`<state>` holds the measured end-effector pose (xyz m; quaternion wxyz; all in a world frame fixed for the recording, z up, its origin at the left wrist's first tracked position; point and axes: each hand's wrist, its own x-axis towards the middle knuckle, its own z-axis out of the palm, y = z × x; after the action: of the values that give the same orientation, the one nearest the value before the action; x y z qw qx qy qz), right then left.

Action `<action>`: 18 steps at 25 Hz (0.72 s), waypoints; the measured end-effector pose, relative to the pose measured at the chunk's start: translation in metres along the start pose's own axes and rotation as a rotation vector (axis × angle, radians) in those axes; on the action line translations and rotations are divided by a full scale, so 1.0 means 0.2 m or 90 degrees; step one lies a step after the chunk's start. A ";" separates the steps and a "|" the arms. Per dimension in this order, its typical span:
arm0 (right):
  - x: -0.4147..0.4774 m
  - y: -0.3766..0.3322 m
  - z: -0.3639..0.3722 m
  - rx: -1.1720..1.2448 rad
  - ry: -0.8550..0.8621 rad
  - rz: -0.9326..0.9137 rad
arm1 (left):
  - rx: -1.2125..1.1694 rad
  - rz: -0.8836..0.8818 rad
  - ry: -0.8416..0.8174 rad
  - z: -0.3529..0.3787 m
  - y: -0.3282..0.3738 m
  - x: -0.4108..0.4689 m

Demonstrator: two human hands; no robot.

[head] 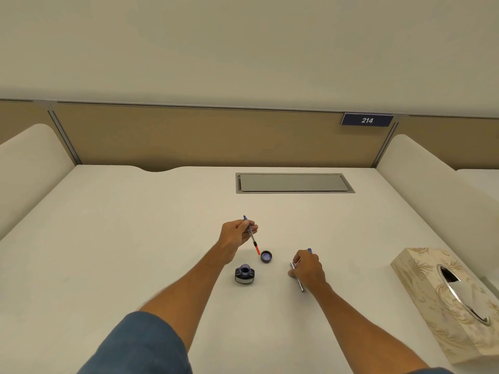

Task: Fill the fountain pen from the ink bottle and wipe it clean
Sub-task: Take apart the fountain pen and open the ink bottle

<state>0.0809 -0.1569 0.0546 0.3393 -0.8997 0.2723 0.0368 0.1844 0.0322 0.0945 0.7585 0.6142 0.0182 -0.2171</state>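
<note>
My left hand [236, 234] is shut on the pen's inner section [252, 237], a thin clear tube with a red end pointing down and a blue tip sticking up past my fingers. The open ink bottle [244, 275] stands on the white desk just below that hand, dark ink showing in its mouth. Its cap [266, 256] lies upside down to the right of the bottle. My right hand [307, 268] rests on the desk, shut on the silver pen barrel [300, 285], with a blue part peeking out above the fingers.
A patterned tissue box [448, 300] with a metal-rimmed opening sits at the right edge. A grey cable hatch [294, 183] is set into the desk further back. White side partitions and a tan back panel with a "214" sign [366, 120] enclose the desk [121, 238].
</note>
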 end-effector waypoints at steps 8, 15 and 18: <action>0.01 -0.01 0.00 -0.019 0.007 0.026 | -0.002 -0.003 0.001 0.01 0.00 0.00; 0.05 -0.18 0.00 0.273 0.019 -0.090 | 0.002 -0.001 -0.001 0.02 0.03 -0.01; 0.02 -0.33 -0.03 0.419 -0.152 -0.087 | -0.008 0.013 0.002 0.02 0.05 -0.02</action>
<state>0.1183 -0.1220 0.0975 0.6419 -0.7478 0.1669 0.0290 0.1839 0.0318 0.1050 0.7644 0.6100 0.0143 -0.2083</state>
